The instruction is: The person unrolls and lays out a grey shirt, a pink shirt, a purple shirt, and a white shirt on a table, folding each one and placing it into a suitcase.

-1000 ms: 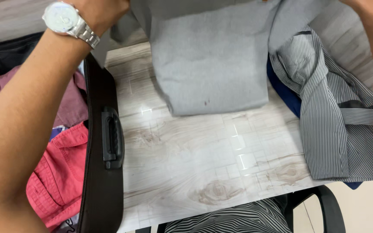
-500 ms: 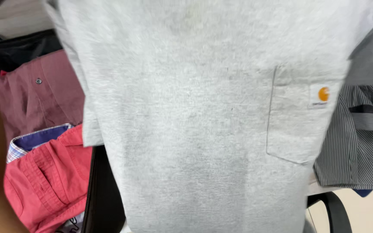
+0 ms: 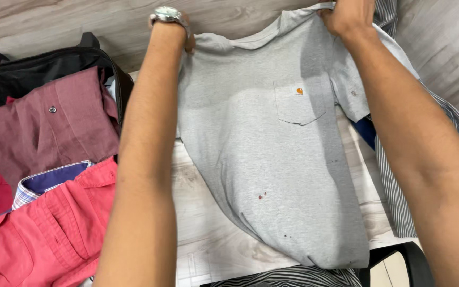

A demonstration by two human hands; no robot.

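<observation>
A grey short-sleeved T-shirt with a chest pocket and a few small dark red spots lies spread front-up on the wood-grain table. My left hand, with a silver watch on the wrist, grips the shirt's left shoulder at the far edge. My right hand grips the other shoulder near the collar. Both arms reach forward over the shirt, and its lower hem hangs toward the table's near edge.
An open dark suitcase at the left holds a maroon shirt, a red shirt and a checked collar. A striped grey shirt over something blue lies at the right. A black chair stands below.
The grey T-shirt was folded on the table, then lifted open close to the camera. Now it lies spread flat, with both hands at its shoulders.
</observation>
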